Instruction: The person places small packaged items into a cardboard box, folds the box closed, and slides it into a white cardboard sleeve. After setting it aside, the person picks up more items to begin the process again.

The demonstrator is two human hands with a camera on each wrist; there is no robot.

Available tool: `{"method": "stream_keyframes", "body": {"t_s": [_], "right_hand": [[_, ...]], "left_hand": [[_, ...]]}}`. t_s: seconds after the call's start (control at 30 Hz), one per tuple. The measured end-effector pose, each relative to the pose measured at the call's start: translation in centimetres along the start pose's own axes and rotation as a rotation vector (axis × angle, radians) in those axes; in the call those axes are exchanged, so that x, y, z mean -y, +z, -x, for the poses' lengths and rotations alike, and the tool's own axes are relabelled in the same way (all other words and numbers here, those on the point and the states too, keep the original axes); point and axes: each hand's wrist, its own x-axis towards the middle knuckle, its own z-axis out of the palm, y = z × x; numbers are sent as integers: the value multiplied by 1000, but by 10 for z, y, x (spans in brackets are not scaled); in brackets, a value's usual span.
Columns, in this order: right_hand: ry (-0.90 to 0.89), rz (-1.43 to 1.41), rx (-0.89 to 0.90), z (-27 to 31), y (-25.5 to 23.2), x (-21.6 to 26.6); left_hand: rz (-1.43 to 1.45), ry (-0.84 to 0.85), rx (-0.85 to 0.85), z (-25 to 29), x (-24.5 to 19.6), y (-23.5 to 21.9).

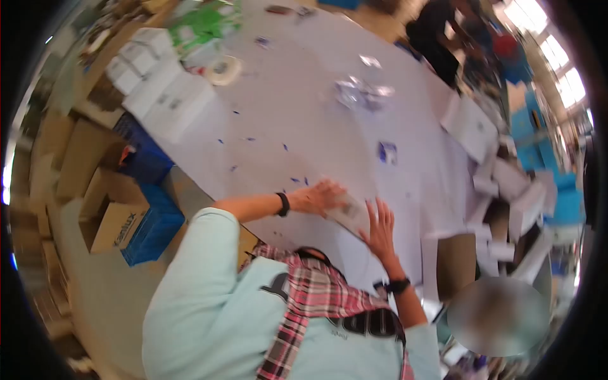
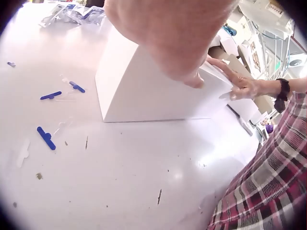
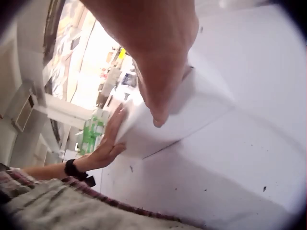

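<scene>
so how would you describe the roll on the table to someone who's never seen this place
Start at the large white table and go to its far left part, where bright green plastic lies. The roll is just on the near side of that, beside the white boxes. It is pale and round, unlike the angular boxes and crumpled green plastic.

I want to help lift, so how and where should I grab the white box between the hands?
Probably by two opposite sides of the white box, one palm from the left, one from the right. Its sides are broad and flat, no handle shows, and its lower edge rests on the table, so fingers won't easily fit underneath.
</scene>
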Motion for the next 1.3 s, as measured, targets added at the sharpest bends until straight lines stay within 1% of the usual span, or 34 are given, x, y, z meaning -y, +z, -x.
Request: {"method": "stream_keyframes", "body": {"t_s": [0.07,0.13,0.17,0.2,0.23,0.27,0.3,0.37,0.4,0.47,0.5,0.53,0.6,0.7,0.77,0.8,0.83,0.87,0.9,0.93,1.0,1.03,1.07,1.17,1.2,1.3], "right_hand": [[23,-154,-191,-30,-18,-10],[195,-281,-303,-34,-31,-25],[300,-323,-346,-32,-26,-40],[390,-397,-389,-28,-27,-46],[472,-375,-403,-27,-21,-58],[506,-276,-440,-25,-23,-57],[518,-194,-462,-23,-25,-53],[441,46,-428,-21,-5,-27],[394,164,-411,-20,7,-17],[391,71,-200,-3,46,-4],[384,29,-99,-2,49,-1],[398,74,-125,-5,49,-8],[438,120,-156,-4,55,1],[163,123,-287,-2,42,10],[167,120,-119,9,51,16],[149,103,-90,7,53,12],[140,119,-119,7,57,9],[148,101,-86,7,55,11],[116,89,-105,9,59,8],[122,74,-57,8,51,9],[67,-19,-20,12,41,8],[-22,19,52,19,41,8],[-28,31,136,18,15,25],[-71,184,118,18,38,9],[-65,155,108,17,36,12],[-112,175,115,19,35,8]], "left_hand": [[120,22,8,-3,9,6],[190,-8,38,-5,5,-13],[182,-8,24,-6,6,-11],[106,-33,44,-3,5,-3],[131,-29,53,-2,8,1],[145,-49,70,-6,9,2],[151,-21,81,-15,4,-2],[115,-25,98,-10,-1,-22],[121,-25,107,-10,-1,-23],[131,-22,118,-10,-1,-24],[117,-14,118,-11,1,-23],[100,-16,107,-14,4,-20],[97,-6,137,-1,1,-18],[89,-9,132,-8,2,-14],[110,-13,153,-4,-1,-14],[109,-30,158,-8,3,-14],[131,-15,96,-9,6,-12],[160,1,38,-5,5,-11],[141,1,47,-5,5,-10],[122,0,54,-5,4,-9],[17,-3,14,-2,0,-8],[-43,0,-7,-1,0,-5],[-94,22,-22,-1,-2,-4],[-96,-8,-46,-2,-1,17],[-132,-23,-28,-2,-4,16],[-87,-67,25,-4,-13,10]]}}
